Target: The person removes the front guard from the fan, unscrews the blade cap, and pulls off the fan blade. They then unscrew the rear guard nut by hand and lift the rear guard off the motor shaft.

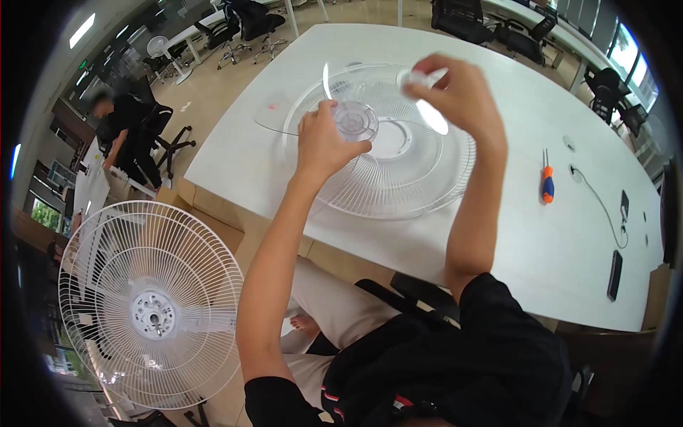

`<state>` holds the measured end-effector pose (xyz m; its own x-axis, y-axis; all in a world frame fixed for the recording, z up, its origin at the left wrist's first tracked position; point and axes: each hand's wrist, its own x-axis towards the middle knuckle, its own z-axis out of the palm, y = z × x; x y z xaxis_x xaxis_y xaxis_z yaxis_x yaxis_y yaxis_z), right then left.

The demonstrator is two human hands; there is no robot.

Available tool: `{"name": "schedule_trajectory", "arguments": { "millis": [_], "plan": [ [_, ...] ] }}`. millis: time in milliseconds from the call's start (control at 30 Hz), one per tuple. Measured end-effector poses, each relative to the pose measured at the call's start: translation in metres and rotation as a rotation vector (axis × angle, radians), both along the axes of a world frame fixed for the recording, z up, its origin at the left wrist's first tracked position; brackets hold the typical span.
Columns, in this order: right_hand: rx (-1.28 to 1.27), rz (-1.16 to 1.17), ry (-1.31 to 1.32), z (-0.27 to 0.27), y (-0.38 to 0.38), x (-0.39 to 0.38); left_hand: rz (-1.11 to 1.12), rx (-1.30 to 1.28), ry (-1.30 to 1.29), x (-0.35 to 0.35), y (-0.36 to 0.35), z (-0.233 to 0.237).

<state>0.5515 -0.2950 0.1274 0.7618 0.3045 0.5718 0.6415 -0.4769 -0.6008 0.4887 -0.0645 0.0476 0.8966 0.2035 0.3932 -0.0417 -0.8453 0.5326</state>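
My left hand (324,140) is closed around the round hub of a see-through fan blade (356,122), above the front fan grille (388,192) that lies on the table. One clear wing of the blade reaches left, and glare hides parts of the others. My right hand (455,92) is raised over the grille's far right side, with its thumb and fingers pinched together. A small white piece (413,80) shows at those fingertips, too blurred to name. To my left stands the rear fan grille (153,370), with the motor shaft (154,322) bare at its centre.
An orange and blue screwdriver (547,186) lies on the white table (512,270) to the right. Near it are a cable (601,203), a phone-like dark object (615,275) and a smaller one (625,205). A person (128,132) sits at another desk, far left.
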Motion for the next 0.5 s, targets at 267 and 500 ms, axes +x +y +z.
{"name": "schedule_trajectory", "arguments": {
  "millis": [267, 500],
  "plan": [
    [-0.515, 0.058, 0.476, -0.045, 0.019, 0.051, 0.054, 0.023, 0.181, 0.067, -0.003, -0.046],
    [-0.571, 0.114, 0.487, -0.070, 0.033, 0.068, -0.001, 0.221, -0.049, 0.069, -0.010, -0.055]
  ]
}}
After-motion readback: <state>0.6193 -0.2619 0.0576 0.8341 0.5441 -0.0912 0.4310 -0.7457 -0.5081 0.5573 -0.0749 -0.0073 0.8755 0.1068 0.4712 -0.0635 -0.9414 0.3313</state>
